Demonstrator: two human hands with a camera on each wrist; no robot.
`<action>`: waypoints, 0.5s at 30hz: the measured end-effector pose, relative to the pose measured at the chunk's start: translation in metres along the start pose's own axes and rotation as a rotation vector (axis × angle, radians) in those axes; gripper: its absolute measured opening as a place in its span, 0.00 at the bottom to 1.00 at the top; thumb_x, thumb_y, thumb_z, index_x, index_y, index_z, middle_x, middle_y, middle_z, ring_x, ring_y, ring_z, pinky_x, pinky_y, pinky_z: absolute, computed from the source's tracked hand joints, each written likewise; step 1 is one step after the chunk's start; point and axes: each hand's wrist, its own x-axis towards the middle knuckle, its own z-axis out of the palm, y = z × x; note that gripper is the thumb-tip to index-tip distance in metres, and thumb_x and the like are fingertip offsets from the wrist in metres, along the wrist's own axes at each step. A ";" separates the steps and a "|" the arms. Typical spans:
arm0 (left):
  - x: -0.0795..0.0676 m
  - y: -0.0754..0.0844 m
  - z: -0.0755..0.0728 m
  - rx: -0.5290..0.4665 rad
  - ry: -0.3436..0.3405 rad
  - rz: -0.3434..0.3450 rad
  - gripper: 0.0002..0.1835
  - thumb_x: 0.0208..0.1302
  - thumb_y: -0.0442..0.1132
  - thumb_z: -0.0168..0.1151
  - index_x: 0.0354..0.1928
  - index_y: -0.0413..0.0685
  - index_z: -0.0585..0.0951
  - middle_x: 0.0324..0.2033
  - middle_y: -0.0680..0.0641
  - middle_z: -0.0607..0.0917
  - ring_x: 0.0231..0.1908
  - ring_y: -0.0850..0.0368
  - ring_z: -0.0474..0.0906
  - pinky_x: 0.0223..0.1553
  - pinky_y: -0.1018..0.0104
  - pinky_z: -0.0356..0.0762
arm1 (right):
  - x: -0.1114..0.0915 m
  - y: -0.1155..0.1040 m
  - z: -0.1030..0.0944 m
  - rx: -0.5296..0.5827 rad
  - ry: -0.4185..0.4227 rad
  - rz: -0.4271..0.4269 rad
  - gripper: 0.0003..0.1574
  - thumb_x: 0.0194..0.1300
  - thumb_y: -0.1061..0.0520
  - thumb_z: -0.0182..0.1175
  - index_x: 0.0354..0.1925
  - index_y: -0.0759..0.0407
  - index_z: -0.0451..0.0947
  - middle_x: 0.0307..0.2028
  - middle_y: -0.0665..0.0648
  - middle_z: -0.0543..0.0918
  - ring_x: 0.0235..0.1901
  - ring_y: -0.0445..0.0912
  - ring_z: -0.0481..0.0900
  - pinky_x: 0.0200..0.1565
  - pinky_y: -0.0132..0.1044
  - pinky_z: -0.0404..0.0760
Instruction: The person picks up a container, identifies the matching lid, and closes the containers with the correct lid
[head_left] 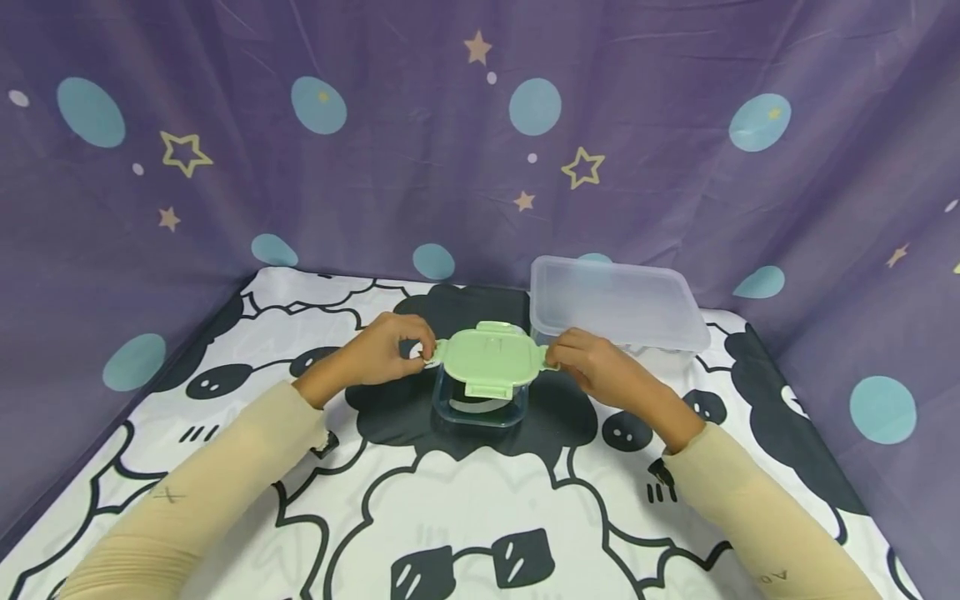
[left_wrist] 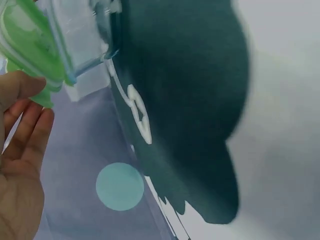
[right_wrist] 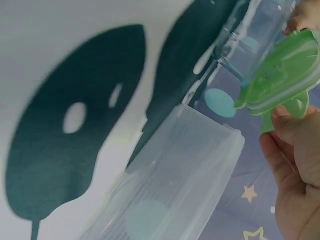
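Observation:
A light green lid (head_left: pixel 492 360) with side flaps is held level over a clear glass food container (head_left: pixel 482 410) on the dark patch of the cloth. My left hand (head_left: pixel 390 348) pinches the flap on the lid's left side between thumb and fingers. On the opposite side, my right hand (head_left: pixel 596 365) pinches the right flap. In the left wrist view the green lid (left_wrist: pixel 31 35) overlaps the container's rim. The right wrist view shows the thumb on a flap of the lid (right_wrist: pixel 287 70), close to the container's wall (right_wrist: pixel 252 37).
Behind and to the right stands a translucent plastic box (head_left: pixel 618 304), near my right hand. A white cloth with black sheep drawings (head_left: pixel 480 508) covers the table. Purple curtain (head_left: pixel 420 167) with stars and blue dots hangs along the back and sides.

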 end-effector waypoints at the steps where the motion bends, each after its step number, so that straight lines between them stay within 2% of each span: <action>1: -0.001 0.001 0.000 0.010 -0.009 0.008 0.14 0.52 0.22 0.70 0.29 0.52 0.84 0.34 0.59 0.85 0.40 0.61 0.81 0.42 0.56 0.82 | -0.001 -0.001 0.001 -0.010 -0.005 -0.011 0.22 0.56 0.82 0.62 0.41 0.59 0.81 0.40 0.51 0.82 0.44 0.47 0.80 0.45 0.39 0.82; 4: -0.005 0.003 0.001 0.038 -0.025 0.037 0.14 0.53 0.22 0.70 0.30 0.52 0.84 0.34 0.59 0.84 0.40 0.61 0.80 0.42 0.57 0.83 | -0.003 -0.002 0.004 -0.031 -0.016 -0.043 0.24 0.54 0.83 0.61 0.42 0.60 0.81 0.41 0.52 0.82 0.45 0.48 0.79 0.47 0.39 0.81; 10: -0.011 0.004 0.001 0.099 -0.014 0.116 0.15 0.50 0.22 0.71 0.29 0.52 0.83 0.33 0.59 0.82 0.38 0.60 0.78 0.40 0.60 0.80 | -0.004 -0.004 0.010 -0.087 -0.036 -0.096 0.31 0.49 0.85 0.57 0.44 0.59 0.82 0.43 0.53 0.82 0.47 0.49 0.79 0.50 0.41 0.81; 15: -0.015 0.006 0.002 0.181 -0.052 0.215 0.15 0.50 0.22 0.73 0.29 0.51 0.82 0.33 0.57 0.81 0.38 0.62 0.75 0.38 0.64 0.78 | -0.007 -0.005 0.014 -0.171 -0.059 -0.144 0.30 0.49 0.83 0.63 0.45 0.57 0.83 0.44 0.52 0.83 0.48 0.49 0.78 0.52 0.40 0.81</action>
